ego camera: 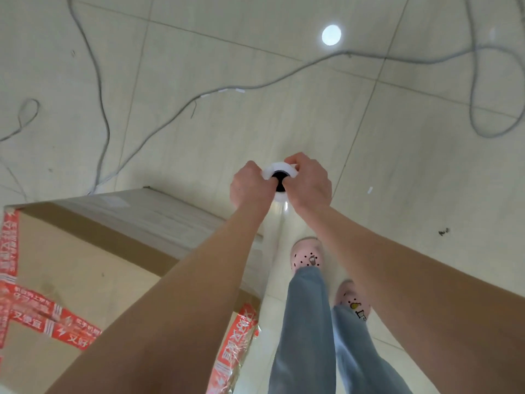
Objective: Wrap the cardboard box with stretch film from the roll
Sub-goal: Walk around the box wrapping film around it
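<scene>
Head view: left hand (250, 184) and right hand (308, 180), close together, grip the top of the upright roll (279, 167). The cardboard box (85, 265) stands at its eight o'clock, with film (159, 220) covering one side.

**A Count of What Is in View**

Two hands show, the left hand (247, 185) and the right hand (310, 181), and together they grip one roll of stretch film (279, 168). There is one cardboard box (85, 265). Two pink clogs appear, one (306, 255) ahead and one (353, 300) behind, under two blue trouser legs (304, 322). One round bright spot (331, 35) lies on the floor (199, 52). The grey cables (100, 86) run out of frame, so their number cannot be told.
</scene>
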`<state>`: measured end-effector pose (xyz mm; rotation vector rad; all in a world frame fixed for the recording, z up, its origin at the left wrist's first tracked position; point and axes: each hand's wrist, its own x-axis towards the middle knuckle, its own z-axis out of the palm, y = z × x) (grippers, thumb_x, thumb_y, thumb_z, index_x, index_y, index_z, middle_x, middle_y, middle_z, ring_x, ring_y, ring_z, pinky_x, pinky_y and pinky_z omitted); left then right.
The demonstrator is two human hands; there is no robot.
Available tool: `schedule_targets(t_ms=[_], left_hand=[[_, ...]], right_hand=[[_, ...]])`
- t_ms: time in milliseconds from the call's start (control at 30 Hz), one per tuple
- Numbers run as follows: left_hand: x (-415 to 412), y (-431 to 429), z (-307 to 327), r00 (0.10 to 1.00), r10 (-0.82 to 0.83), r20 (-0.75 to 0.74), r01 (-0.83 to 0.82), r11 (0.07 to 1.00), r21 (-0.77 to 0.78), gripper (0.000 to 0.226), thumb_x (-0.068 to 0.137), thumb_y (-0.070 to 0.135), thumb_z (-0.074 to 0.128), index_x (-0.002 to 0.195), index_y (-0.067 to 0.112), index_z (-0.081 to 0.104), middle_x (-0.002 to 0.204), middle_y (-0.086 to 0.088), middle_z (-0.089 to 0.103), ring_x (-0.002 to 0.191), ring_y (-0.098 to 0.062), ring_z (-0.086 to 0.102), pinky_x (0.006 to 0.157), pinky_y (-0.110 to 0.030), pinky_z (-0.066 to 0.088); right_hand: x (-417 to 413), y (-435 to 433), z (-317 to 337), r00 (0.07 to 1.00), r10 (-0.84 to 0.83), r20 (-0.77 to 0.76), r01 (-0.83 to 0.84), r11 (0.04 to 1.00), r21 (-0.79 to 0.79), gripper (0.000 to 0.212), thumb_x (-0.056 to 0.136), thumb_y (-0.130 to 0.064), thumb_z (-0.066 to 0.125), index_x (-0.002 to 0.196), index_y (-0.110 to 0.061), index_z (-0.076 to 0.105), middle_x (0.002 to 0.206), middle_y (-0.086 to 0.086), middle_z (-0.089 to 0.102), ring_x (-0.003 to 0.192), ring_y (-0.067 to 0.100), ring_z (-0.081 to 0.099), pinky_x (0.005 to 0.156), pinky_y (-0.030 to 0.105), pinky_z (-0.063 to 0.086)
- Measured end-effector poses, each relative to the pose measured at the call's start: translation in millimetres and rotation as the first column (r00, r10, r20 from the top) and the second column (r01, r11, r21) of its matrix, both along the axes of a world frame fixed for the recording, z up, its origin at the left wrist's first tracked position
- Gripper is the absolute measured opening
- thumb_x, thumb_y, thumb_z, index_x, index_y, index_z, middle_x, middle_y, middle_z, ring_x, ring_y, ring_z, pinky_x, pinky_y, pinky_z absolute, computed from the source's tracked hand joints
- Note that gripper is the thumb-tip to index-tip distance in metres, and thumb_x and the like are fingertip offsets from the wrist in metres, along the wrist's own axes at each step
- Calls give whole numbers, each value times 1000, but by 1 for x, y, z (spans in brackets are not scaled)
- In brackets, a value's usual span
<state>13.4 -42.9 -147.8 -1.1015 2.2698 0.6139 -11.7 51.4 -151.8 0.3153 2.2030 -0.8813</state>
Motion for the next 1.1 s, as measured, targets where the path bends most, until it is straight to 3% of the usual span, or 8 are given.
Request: schedule_targets(t_ms=[133, 233, 300, 533, 733, 900, 967, 1100], left_hand=[[-7, -12, 1, 944, -322, -71, 323, 946, -2, 30, 86, 15, 57, 115, 12, 49, 112, -5, 51, 88, -24, 56, 62, -31, 37], [-18, -20, -1, 819, -570, -70, 569, 821, -39, 25, 89, 12, 51, 114, 12, 50, 112, -6, 51, 92, -25, 56, 60, -32, 35], [-26, -22, -3, 783, -620, -41, 616, 784, -77, 22, 89, 11, 50, 111, 10, 51, 109, -6, 52, 91, -26, 57, 60, -32, 34], [-42, -43, -7, 900, -436, -8, 436, 900, -4, 15, 83, 11, 50, 98, 10, 56, 99, -6, 58, 87, -27, 57, 64, -33, 38], [-42, -69, -9, 993, -46, 108, 43, 998, 35, 10, 80, 18, 58, 88, 17, 52, 83, -1, 54, 74, -22, 52, 58, -27, 37], [-41, -87, -12, 942, 323, 93, -331, 940, 82, 20, 80, 28, 64, 78, 15, 49, 75, 0, 55, 70, -21, 53, 47, -24, 32], [-43, -91, -11, 949, 297, 108, -305, 950, 69, 18, 81, 27, 62, 89, 14, 52, 83, -2, 57, 74, -23, 55, 52, -25, 36], [-51, -99, -12, 998, 58, 18, -59, 995, 80, 21, 83, 15, 55, 104, 16, 55, 101, -4, 58, 86, -25, 59, 62, -32, 45]], right_hand=[[-6, -13, -2, 997, 74, 11, -75, 996, 44, 28, 84, -17, 56, 107, -33, 60, 107, -3, 62, 81, 17, 57, 66, 25, 36], [-8, -15, -4, 992, 124, -15, -122, 991, 62, 23, 86, -21, 54, 103, -34, 61, 105, -2, 62, 81, 18, 56, 66, 25, 36], [-15, -17, -6, 988, 156, -18, -154, 986, 56, 23, 86, -21, 53, 102, -35, 62, 105, -2, 63, 85, 19, 59, 67, 27, 38], [-37, -35, -10, 944, 326, -46, -325, 945, 37, 30, 86, -20, 52, 109, -35, 65, 108, -2, 65, 96, 21, 61, 77, 31, 47], [-54, -63, -8, 954, 297, 31, -298, 955, 8, 27, 86, -25, 58, 113, -26, 58, 114, -2, 59, 99, 18, 59, 70, 26, 37], [-73, -87, -7, 948, 294, 118, -297, 955, 4, 34, 82, -23, 60, 116, -26, 57, 114, 2, 60, 99, 22, 60, 76, 27, 43], [-80, -95, -7, 940, 323, 107, -325, 946, -4, 31, 81, -18, 59, 111, -24, 61, 110, 1, 64, 96, 21, 61, 77, 27, 45], [-84, -106, -5, 904, 413, 109, -415, 910, -3, 31, 80, -16, 57, 109, -24, 66, 102, -1, 68, 95, 20, 62, 76, 29, 45]])
